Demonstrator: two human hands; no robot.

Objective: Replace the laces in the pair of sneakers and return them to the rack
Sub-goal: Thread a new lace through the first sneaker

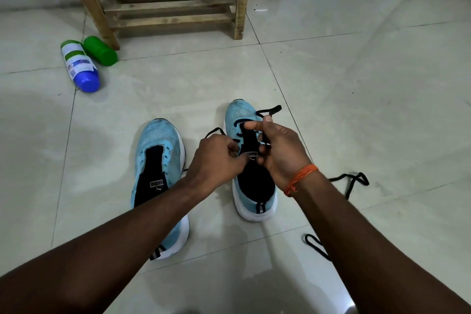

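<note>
Lacing partway: left hand [216,158] and right hand [281,153] fingers [251,125] pinch lace [270,110] in right sneaker [240,113]; left sneaker [159,135], at 9 o'clock, unlaced; rack [173,5], at 12 o'clock, holds neither.

Pale glossy tile floor [356,84]: a wooden rack [173,5] stands at its far edge by the wall, w/ a green bottle [100,51] & a blue-capped bottle [79,64] lying on their sides, touching, just beside a rack leg. Mid-floor, 2 light-blue sneakers stand side by side, toes to the far edge: nearer sneaker [158,145], farther sneaker [240,115]. A loose black lace [354,181] lies near the farther one's heel, apart from it.
</note>
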